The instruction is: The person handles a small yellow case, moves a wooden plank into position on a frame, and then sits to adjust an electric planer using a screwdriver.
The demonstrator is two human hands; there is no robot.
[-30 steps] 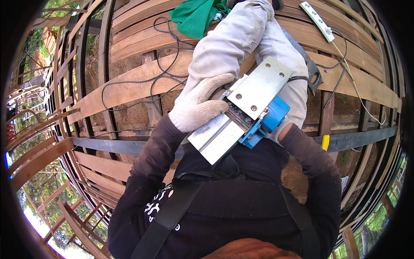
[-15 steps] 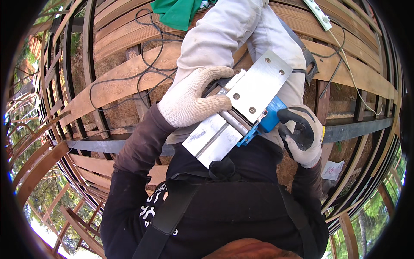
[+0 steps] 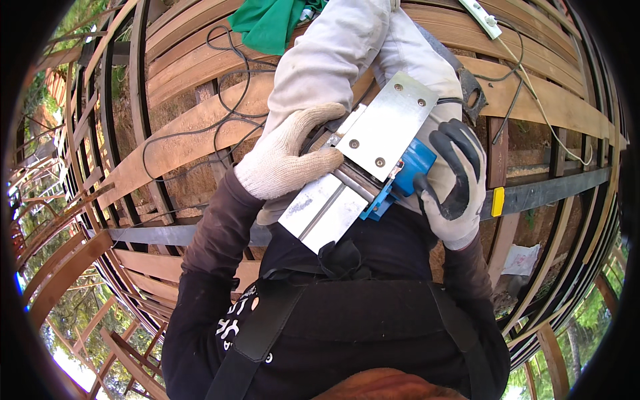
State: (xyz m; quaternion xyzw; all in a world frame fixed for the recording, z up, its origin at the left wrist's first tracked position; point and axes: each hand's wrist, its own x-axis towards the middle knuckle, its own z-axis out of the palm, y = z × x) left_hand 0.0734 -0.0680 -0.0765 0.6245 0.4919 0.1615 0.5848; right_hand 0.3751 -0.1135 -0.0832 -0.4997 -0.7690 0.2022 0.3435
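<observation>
An electric hand planer point(image 3: 387, 127) lies sole-up across my lap, its silver base plates facing me and its blue body showing at the right side. My left hand point(image 3: 293, 157), in a cream knit glove, grips the planer's left side, thumb lying near the gap between the two plates. The fingertips of that hand are hidden beyond the tool's edge. Just right of the blue body is my right hand point(image 3: 460, 187), in a glove with a dark coated palm. Its fingers are spread and curved, with nothing between them.
Slatted wooden decking point(image 3: 193, 60) with gaps over soil surrounds me. A black cable point(image 3: 243, 80) loops at the left, near a green cloth point(image 3: 267, 27). A white power strip point(image 3: 481, 17) lies at the upper right. A yellow object point(image 3: 498, 201) sits on a grey beam point(image 3: 547, 195).
My right hand's fingers have opened from a curled shape and lifted upward beside the planer. The planer and my left hand have shifted slightly left in view. The yellow object now shows more.
</observation>
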